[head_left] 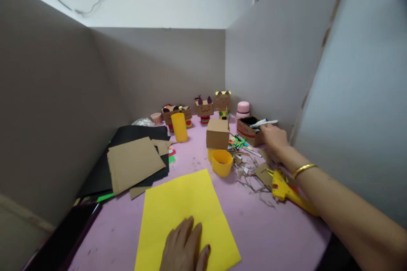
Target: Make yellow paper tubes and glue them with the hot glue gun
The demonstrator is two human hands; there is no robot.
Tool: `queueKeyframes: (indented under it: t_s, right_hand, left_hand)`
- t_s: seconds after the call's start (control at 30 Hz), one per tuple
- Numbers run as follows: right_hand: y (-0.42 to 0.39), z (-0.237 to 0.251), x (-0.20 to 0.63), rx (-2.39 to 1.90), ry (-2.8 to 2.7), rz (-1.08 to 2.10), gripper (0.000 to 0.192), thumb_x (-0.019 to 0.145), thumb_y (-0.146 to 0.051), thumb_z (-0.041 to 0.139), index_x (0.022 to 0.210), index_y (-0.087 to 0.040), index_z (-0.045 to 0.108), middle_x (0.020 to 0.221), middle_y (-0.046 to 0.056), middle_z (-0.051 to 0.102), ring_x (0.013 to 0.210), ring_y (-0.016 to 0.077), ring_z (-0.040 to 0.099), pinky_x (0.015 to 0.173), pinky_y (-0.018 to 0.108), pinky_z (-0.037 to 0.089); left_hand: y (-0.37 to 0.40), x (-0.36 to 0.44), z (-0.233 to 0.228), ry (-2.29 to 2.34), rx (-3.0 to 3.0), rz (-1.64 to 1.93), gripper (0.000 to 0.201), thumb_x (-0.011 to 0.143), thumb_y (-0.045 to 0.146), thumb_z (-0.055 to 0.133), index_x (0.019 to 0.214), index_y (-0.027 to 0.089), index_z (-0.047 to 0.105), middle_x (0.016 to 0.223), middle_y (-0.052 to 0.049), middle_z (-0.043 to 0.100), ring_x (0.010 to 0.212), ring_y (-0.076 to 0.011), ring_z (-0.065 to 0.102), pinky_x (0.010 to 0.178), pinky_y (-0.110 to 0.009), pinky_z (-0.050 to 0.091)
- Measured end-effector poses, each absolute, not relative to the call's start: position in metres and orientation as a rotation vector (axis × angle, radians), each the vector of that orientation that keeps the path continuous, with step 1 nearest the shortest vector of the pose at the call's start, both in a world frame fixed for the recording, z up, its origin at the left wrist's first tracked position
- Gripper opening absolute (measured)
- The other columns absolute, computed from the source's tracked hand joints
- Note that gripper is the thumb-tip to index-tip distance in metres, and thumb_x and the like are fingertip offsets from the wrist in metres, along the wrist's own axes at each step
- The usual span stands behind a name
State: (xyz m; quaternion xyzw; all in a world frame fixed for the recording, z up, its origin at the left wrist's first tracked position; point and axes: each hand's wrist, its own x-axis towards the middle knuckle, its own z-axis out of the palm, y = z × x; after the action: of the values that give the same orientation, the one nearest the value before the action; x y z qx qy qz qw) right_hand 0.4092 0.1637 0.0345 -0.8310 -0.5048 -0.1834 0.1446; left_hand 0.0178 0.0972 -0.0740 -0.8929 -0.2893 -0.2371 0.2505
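Observation:
A sheet of yellow paper (181, 199) lies on the pink tabletop in front of me. My left hand (182, 247) rests flat on its near part, fingers stretched out and holding nothing. Far to the right, my right hand (274, 136), with a gold bangle on the wrist, reaches to a small open cardboard box (246, 131). Its fingers are closed at a slim white pen (261, 123) with a blue part, at the box's rim; the fingertips are partly hidden. Beneath that forearm lies a yellow glue gun (286, 192).
A cardboard cube (218, 134) and yellow paper tubes (222, 164) stand mid-table. Scraps (246, 167) litter the right. Cardboard sheets (135, 165) lie over black paper (127, 133) at left. Several cardboard figures (204, 109) and a pink bottle (243, 109) stand behind. Grey partitions (159, 63) enclose the table.

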Motion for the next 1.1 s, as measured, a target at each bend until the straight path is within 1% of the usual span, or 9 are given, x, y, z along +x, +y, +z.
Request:
queueKeyframes:
  t_s: [0.1,0.2,0.3,0.33,0.43,0.57,0.77,0.9,1.1]
  right_hand:
    - [0.138,0.044,0.411,-2.372,-1.407,-0.570,0.023,0.090,-0.029,0.054,0.108,-0.015,0.058,0.107,0.006,0.063,0.091,0.0200,0.063,0.078,0.041,0.051]
    - [0.092,0.045,0.402,-2.279,-1.386,-0.573,0.027,0.092,-0.023,0.041,0.104,-0.014,0.064,0.103,0.012,0.069,0.092,0.0269,0.065,0.073,0.038,0.050]
    - [0.035,0.020,0.376,-2.165,-1.450,-0.464,0.033,0.091,-0.029,0.038,0.103,-0.016,0.066,0.080,0.007,0.075,0.069,0.0210,0.071,0.055,0.027,0.051]
    - [0.017,0.006,0.366,-2.122,-1.498,-0.430,0.035,0.091,-0.030,0.036,0.098,-0.017,0.068,0.078,0.005,0.076,0.067,0.0188,0.071,0.055,0.025,0.053]
    - [-0.029,-0.039,0.337,-1.830,-1.769,-0.477,0.036,0.090,-0.025,0.033,0.097,-0.013,0.066,0.095,0.010,0.075,0.087,0.0201,0.071,0.074,0.028,0.056]
    - [-0.071,-0.076,0.324,-1.752,-1.994,-0.736,0.033,0.085,-0.015,0.036,0.108,-0.013,0.059,0.102,0.011,0.072,0.090,0.0193,0.070,0.075,0.029,0.057]
    - [-0.094,-0.085,0.320,-1.632,-2.320,-0.976,0.051,0.071,0.002,0.033,0.115,-0.009,0.056,0.108,0.008,0.071,0.093,0.0192,0.069,0.074,0.029,0.057]
    - [-0.090,-0.084,0.308,-1.493,-2.392,-1.008,0.042,0.077,-0.005,0.031,0.108,-0.008,0.059,0.102,0.011,0.073,0.086,0.0230,0.071,0.069,0.033,0.058]
    - [-0.081,-0.059,0.297,-1.294,-2.416,-0.987,0.044,0.090,-0.009,0.020,0.097,-0.014,0.064,0.083,0.007,0.077,0.068,0.0173,0.072,0.059,0.027,0.054]
  left_hand:
    - [0.086,0.024,-0.064,-0.906,-2.494,-0.701,0.034,0.082,0.040,0.055,0.102,0.015,0.064,0.106,-0.016,0.069,0.093,-0.0283,0.067,0.071,-0.041,0.059]
    - [0.078,0.027,-0.061,-0.997,-2.558,-0.725,0.032,0.083,0.035,0.054,0.105,0.014,0.062,0.110,-0.017,0.066,0.099,-0.0294,0.064,0.075,-0.044,0.058]
    - [0.074,0.028,-0.060,-1.072,-2.623,-0.734,0.030,0.084,0.033,0.053,0.107,0.016,0.061,0.111,-0.015,0.065,0.101,-0.0293,0.062,0.079,-0.048,0.056]
    - [0.073,0.028,-0.060,-1.095,-2.647,-0.732,0.030,0.085,0.033,0.052,0.108,0.016,0.061,0.112,-0.015,0.065,0.101,-0.0294,0.062,0.080,-0.049,0.055]
    - [0.071,0.030,-0.057,-1.179,-2.734,-0.716,0.029,0.086,0.030,0.050,0.109,0.016,0.059,0.112,-0.014,0.064,0.103,-0.0293,0.060,0.086,-0.054,0.050]
    - [0.067,0.032,-0.052,-1.247,-2.793,-0.684,0.028,0.087,0.028,0.048,0.110,0.015,0.059,0.114,-0.014,0.062,0.105,-0.0278,0.057,0.090,-0.051,0.047]
    - [0.064,0.032,-0.050,-1.293,-2.821,-0.637,0.029,0.088,0.027,0.046,0.112,0.014,0.058,0.116,-0.013,0.061,0.109,-0.0272,0.054,0.093,-0.048,0.046]
    - [0.063,0.034,-0.051,-1.309,-2.854,-0.603,0.030,0.089,0.025,0.045,0.114,0.013,0.057,0.117,-0.013,0.061,0.110,-0.0267,0.053,0.095,-0.047,0.044]
    - [0.061,0.038,-0.037,-1.369,-2.904,-0.559,0.031,0.086,0.021,0.048,0.116,0.016,0.055,0.113,-0.012,0.060,0.102,-0.0248,0.055,0.090,-0.043,0.046]
